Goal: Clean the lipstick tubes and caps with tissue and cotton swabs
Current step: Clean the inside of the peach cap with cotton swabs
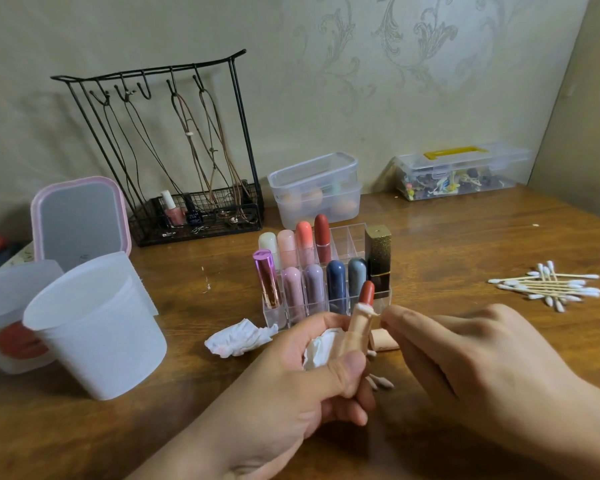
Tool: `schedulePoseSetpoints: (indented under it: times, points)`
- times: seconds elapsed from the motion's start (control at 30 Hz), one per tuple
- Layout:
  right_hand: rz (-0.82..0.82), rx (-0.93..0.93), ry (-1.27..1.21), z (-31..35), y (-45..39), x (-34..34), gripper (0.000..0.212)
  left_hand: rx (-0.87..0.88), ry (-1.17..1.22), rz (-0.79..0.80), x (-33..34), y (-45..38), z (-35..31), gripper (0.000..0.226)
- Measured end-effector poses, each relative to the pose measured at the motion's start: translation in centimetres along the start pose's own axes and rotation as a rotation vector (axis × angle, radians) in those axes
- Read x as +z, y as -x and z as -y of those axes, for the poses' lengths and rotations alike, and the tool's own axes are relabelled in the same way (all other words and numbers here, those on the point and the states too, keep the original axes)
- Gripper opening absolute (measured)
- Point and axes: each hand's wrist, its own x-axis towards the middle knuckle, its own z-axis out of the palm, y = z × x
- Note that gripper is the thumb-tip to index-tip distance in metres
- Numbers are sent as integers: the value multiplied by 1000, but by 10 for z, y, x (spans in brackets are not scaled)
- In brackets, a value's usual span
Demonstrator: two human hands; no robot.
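Wooden surface is backed by patterned wallpaper. An uncapped lipstick tube and tissue are gripped by the left hand; the right hand pinches something barely visible at the tube's collar.

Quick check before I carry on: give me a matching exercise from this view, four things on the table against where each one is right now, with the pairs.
Things:
1. open lipstick
2. crumpled tissue
3. cotton swabs
4. gold and black lipstick

Places:
A. loose pile on the table to the right
B. standing at the right end of the clear organizer
C. held upright in the left hand
D. lying on the table just left of the organizer's front

Pairs: 1-C, 2-D, 3-A, 4-B

The right hand pinches something small at the open lipstick's collar; what it is cannot be told.
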Motion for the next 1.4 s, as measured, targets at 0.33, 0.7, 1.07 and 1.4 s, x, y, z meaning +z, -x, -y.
schedulePoseSetpoints:
  times: [0.33,0.7,1.07,1.4]
  points:
    - [69,-48,-42,2,1,4,30,-154,257,114,-6,0,1,40]
    - [34,11,-19,1,-1,1,35,-198,276,90,-8,0,1,45]
    - [23,-51,-84,0,0,2,50,-169,324,222,-13,-6,4,56]
    - [3,-21,-86,-3,0,-2,46,-102,205,185,-13,-4,4,27]
